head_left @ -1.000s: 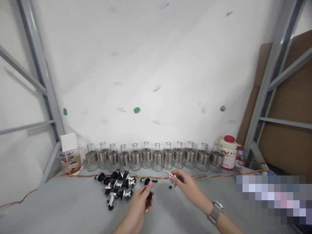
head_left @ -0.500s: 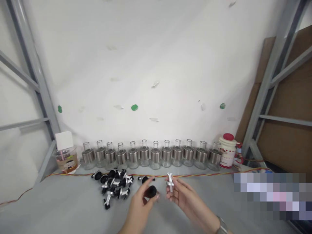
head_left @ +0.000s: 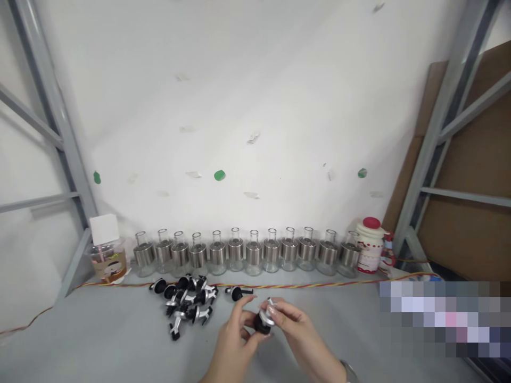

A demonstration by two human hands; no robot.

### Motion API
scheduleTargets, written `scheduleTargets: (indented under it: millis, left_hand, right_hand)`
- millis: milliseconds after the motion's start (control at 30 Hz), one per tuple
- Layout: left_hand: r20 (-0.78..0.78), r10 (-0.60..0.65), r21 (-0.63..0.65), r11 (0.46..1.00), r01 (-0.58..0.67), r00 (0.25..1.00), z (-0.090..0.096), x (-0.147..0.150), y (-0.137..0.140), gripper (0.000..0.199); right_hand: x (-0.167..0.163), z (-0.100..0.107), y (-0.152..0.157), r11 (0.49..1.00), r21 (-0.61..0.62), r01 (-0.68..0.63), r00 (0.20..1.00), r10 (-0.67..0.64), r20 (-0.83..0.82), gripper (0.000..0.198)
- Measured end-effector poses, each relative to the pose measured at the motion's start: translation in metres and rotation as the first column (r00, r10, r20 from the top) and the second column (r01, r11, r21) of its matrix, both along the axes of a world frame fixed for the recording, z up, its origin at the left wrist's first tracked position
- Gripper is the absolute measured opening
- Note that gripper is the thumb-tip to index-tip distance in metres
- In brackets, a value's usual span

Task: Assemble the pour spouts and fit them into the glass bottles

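My left hand is closed, its thumb and fingers around a black stopper. My right hand pinches a silver pourer spout. The spout's round flange meets the top of the black stopper between my hands; how deep it sits inside is hidden by the fingers. Just behind my left fingertips, a black and silver bottle pourer lies on its side. To the left, several similar pourers lie in a heap on the grey table.
Several glass bottles with metal sleeves stand in a row along the white wall. A plastic drink cup is at the left end, a cream jar with a red lid at the right. A twisted wire crosses the table before the bottles.
My right hand has moved left and brought the silver spout onto the black stopper. My left hand has shifted slightly right with the stopper. The two parts were apart before.
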State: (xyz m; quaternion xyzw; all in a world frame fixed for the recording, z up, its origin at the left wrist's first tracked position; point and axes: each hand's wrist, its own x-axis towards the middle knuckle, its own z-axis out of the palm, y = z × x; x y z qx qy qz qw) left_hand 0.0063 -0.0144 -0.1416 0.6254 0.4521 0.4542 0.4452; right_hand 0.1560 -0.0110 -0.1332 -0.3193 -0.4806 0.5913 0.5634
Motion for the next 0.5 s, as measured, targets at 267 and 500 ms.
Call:
scheduleTargets:
  millis: [267,500]
  left_hand:
    - [0.034,-0.073,0.025,0.997,0.072,0.997,-0.007,-0.004,0.001,0.049]
    - [0.087,0.023,-0.015,1.000,-0.022,0.996,-0.008,-0.007,0.011,0.039]
  right_hand:
    - [-0.001,-0.006,0.004,0.989,0.142,0.032,0.976,-0.062,0.209,0.023]
    - [0.013,0.005,0.000,0.913,0.406,0.040,0.783,-0.281,0.555,0.032]
